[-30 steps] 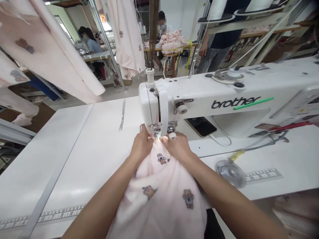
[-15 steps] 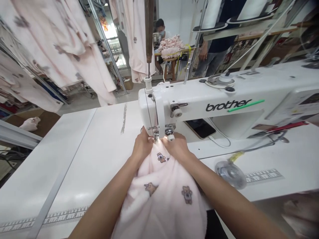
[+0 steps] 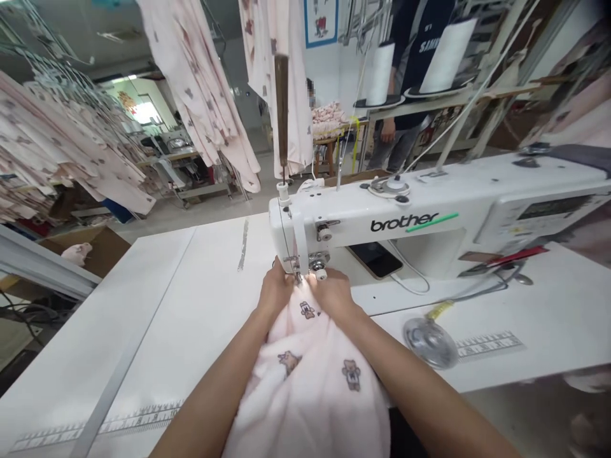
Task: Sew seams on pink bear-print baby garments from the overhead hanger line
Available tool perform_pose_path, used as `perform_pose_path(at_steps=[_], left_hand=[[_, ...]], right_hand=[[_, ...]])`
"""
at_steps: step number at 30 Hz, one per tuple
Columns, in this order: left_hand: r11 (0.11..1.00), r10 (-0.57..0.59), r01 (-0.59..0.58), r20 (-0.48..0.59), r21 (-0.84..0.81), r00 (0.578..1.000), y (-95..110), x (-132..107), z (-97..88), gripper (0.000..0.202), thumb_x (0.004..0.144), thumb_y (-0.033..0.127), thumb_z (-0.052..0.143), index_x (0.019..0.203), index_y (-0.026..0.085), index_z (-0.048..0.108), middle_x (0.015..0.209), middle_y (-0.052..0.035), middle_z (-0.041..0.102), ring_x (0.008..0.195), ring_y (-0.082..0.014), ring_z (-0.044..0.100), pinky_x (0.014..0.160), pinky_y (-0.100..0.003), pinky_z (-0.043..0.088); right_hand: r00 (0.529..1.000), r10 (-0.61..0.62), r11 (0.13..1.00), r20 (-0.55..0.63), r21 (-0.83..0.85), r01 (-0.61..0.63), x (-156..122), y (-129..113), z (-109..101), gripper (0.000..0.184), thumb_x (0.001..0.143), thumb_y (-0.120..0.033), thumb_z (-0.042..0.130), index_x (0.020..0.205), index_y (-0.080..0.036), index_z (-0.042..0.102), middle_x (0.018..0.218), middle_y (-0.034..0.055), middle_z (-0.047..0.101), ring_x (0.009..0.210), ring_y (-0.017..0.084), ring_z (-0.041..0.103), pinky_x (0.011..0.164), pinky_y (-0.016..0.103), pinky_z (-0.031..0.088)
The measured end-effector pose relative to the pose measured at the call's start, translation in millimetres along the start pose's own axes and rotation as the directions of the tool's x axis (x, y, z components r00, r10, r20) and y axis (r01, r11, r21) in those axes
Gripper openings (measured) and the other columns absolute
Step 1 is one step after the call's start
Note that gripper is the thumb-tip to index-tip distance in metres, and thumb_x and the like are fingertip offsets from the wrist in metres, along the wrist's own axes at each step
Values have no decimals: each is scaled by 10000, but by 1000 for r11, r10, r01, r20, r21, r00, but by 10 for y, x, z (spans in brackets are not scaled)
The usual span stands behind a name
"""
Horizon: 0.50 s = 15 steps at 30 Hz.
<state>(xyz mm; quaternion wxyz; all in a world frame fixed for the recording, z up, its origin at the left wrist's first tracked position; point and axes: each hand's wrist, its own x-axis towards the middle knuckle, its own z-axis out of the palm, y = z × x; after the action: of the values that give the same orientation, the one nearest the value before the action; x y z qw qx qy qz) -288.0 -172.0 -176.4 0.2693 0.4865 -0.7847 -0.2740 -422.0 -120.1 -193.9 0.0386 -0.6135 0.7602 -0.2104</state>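
Pale pink fleece fabric [image 3: 317, 388] printed with small bears runs from the front edge of the table up to the presser foot [image 3: 298, 278] of a white sewing machine [image 3: 305, 216]. To the left of the foot, my left hand [image 3: 275, 287] is closed on the fabric's edge. My right hand [image 3: 331, 292] grips the cloth just right of the foot, partly under the machine's head. Both sets of fingertips are close to the lit needle area, and partly hidden by the machine and the fabric. The fabric hangs in loose folds between my forearms.
A phone [image 3: 375, 259] with a white cable lies under the machine's arm. On the right are a round clear container [image 3: 430, 342] and a ruler strip [image 3: 491, 345]. Pink garments [image 3: 200, 83] hang beyond the table. A person [image 3: 405, 83] stands behind the thread cones [image 3: 380, 75].
The camera view has tilted up and shifted, so more of the room shows. Both hands stay beside the presser foot with the fabric, which looks nearly unchanged.
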Motion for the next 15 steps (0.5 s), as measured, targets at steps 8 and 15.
perform_pose_path(at_steps=[8,15], left_hand=[[999,-8,10,47,-31,999,-45,-30,-67,272,766,134,465,1034,171,485,959,-66,644,875,-193,603,730,-284,432],[998,-59,61,68,-28,996,-56,-3,-68,229,757,146,486,983,172,504,904,-60,633,822,-188,590,697,-280,414]], right_hand=[[991,-135,980,3,145,133,-116,133,-239,309,975,-263,241,1069,-144,510,876,61,669,807,171,624,673,232,413],[995,-97,987,34,134,91,-75,116,-203,326,964,-233,218,1095,-100,486,905,129,657,792,214,618,663,277,420]])
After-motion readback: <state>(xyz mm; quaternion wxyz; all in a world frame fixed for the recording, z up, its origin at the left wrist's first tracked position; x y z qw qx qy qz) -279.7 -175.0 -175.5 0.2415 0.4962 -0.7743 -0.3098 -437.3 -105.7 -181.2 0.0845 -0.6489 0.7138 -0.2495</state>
